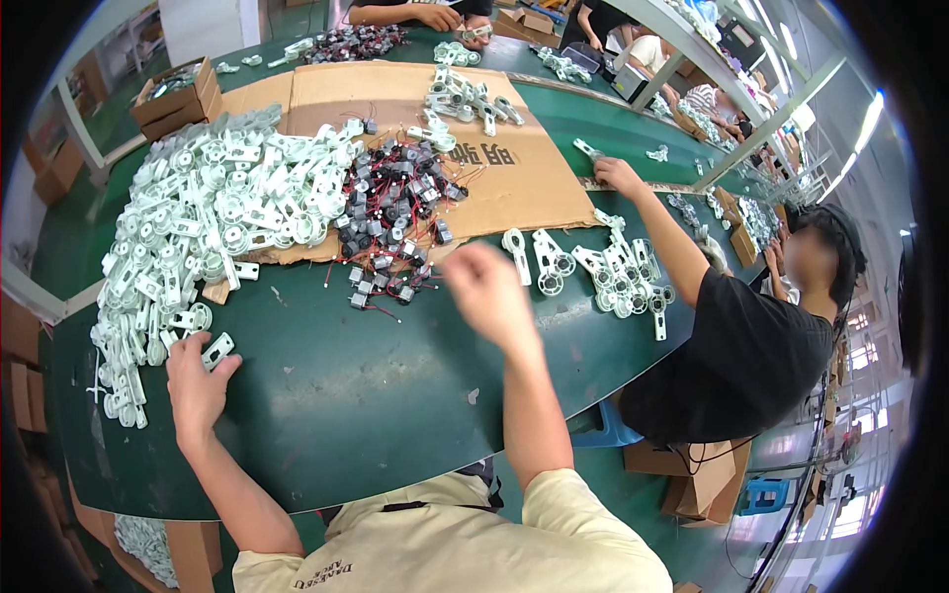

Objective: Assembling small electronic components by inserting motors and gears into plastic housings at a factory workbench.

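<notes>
My left hand [196, 385] is at the near edge of a large heap of pale green plastic housings [232, 188], each with a round ring and a short handle. Between its thumb and fingers is one such housing [217, 351], just above the green table [346, 395]. My right hand [489, 296] is over the table, right of a pile of small grey motors [390, 203] with red and black wires. Motion blurs its fingers, so whether it holds anything is not visible. Just beyond it lie two separate housings, one narrow [516, 255] and one wider [554, 262].
Flattened cardboard [534, 168] lies under the heaps. At right, a co-worker in a black shirt [751, 356] reaches across the table, near a cluster of housings [618, 277]. An open carton [178, 99] stands at the far left; across the table another person's hands [440, 18] work.
</notes>
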Tool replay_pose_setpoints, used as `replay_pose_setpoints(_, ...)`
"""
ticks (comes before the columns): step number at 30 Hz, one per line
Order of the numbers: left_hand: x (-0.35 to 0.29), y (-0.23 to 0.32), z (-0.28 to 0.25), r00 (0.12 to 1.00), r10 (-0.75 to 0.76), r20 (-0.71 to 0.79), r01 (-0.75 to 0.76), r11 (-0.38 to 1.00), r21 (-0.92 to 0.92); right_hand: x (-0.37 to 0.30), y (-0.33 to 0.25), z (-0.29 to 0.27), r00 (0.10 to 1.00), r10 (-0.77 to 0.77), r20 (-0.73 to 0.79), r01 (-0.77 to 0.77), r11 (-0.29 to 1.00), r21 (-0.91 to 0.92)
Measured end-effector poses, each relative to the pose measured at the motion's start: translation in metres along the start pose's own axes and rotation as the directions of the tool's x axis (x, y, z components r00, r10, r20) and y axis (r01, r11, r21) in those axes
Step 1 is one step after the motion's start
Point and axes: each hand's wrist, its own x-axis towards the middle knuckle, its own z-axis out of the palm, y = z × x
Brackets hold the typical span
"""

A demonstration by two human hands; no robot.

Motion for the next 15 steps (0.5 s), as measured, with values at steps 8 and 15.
replay_pose_setpoints(8,0.010,-0.007,0.024,0.990,0.142,-0.021,-0.130,0.821,-0.556,-0.030,-0.001,0.081,0.930,-0.201,0.308,0.274,0.937,-0.217)
replay_pose_setpoints(15,0.017,-0.002,0.017,0.979,0.188,-0.084,-0.205,0.929,-0.309,-0.008,-0.007,0.048,0.984,-0.180,0.009,0.180,0.982,-0.063)
